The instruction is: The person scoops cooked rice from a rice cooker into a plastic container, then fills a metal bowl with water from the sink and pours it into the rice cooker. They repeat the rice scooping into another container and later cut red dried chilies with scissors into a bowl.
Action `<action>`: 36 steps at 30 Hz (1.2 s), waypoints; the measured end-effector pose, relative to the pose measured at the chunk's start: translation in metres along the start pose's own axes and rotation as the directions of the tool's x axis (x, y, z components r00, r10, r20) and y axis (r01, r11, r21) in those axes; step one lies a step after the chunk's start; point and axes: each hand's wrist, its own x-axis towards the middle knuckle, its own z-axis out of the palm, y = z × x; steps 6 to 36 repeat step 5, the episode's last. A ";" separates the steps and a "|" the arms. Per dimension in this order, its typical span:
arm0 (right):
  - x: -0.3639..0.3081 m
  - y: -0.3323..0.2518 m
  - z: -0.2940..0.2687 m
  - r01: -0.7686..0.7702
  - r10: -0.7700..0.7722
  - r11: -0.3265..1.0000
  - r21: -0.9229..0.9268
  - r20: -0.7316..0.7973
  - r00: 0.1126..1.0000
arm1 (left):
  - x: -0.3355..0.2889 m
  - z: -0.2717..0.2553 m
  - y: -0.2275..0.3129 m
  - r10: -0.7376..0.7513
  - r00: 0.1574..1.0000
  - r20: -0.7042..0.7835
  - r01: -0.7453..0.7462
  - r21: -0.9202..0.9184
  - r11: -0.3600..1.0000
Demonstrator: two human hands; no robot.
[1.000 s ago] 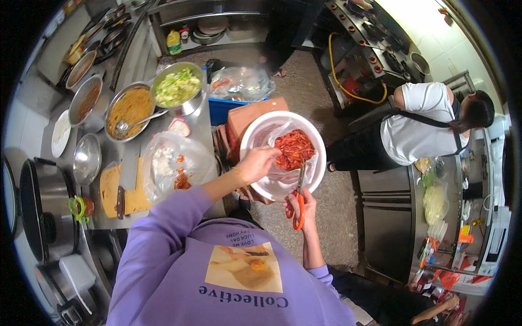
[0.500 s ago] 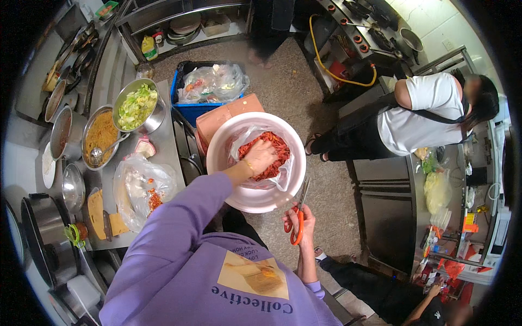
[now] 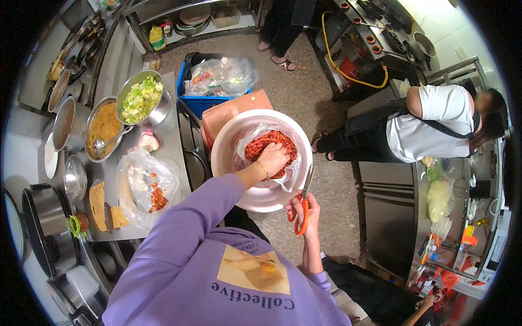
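Note:
A pale pink basin (image 3: 224, 187) stands in front of me, with a clear plastic bag (image 3: 283, 183) opened inside it. Dried red chilies (image 3: 261, 145) fill the bag. My left hand (image 3: 273, 158), with a gold bracelet on the wrist, reaches in from above; its fingers are curled into the chilies and their tips are hidden. By the basin's near right rim, my right hand (image 3: 310, 211) is closed around scissors (image 3: 304, 217) with orange handles. The blades point up and away, alongside the rim.
On the steel counter at left are a pot of chopped greens (image 3: 140, 103), a bowl of orange-brown food (image 3: 103, 127) with a ladle and a plastic bag (image 3: 142, 182). Behind the basin stands a blue bin (image 3: 201, 103). A person in white (image 3: 429, 122) stands right; others are far back and lower right.
The whole view has shifted slightly, so the basin sits a little further right. My left hand has moved slightly within the chilies. The scissors remain in my right hand.

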 end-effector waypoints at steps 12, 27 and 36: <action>-0.007 -0.005 0.006 0.021 -0.021 0.999 -0.040 0.001 1.000 | 0.004 0.015 0.003 -0.087 0.987 0.134 0.091 -0.026 0.995; -0.007 -0.005 0.006 0.021 -0.021 0.999 -0.040 0.001 1.000 | 0.004 0.015 0.003 -0.087 0.987 0.134 0.091 -0.026 0.995; -0.007 -0.005 0.006 0.021 -0.021 0.999 -0.040 0.001 1.000 | 0.004 0.015 0.003 -0.087 0.987 0.134 0.091 -0.026 0.995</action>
